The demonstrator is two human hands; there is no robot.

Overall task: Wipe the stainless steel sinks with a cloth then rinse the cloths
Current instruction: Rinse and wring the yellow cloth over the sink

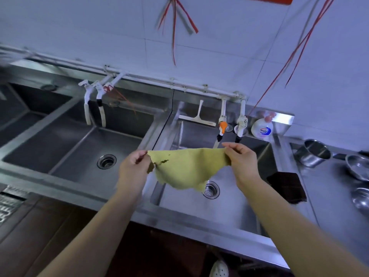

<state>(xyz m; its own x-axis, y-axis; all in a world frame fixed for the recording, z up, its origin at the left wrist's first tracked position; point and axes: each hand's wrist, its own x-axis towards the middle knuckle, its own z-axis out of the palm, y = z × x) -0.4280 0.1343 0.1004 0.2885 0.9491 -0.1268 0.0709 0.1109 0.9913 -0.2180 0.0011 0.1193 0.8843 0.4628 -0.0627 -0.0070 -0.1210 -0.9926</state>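
Observation:
A torn yellow cloth (pixel 185 168) hangs spread out in the air above the right steel sink (pixel 235 208). My left hand (pixel 134 166) pinches its left corner and my right hand (pixel 242 158) pinches its right corner. The cloth has small holes near its left edge and partly hides the sink's drain strainer (pixel 211 189). A second, larger steel sink (pixel 65 148) with its own drain (pixel 106 161) lies to the left. A dark brown cloth (pixel 287 186) lies flat on the rim right of the right sink.
White taps (pixel 241 122) and an orange-tipped tap (pixel 222 126) hang over the right sink; two more taps (pixel 95 100) hang over the left one. A white squeegee (pixel 198 117) and a soap bottle (pixel 262 128) stand at the back. Steel pots (pixel 313 152) sit at the right.

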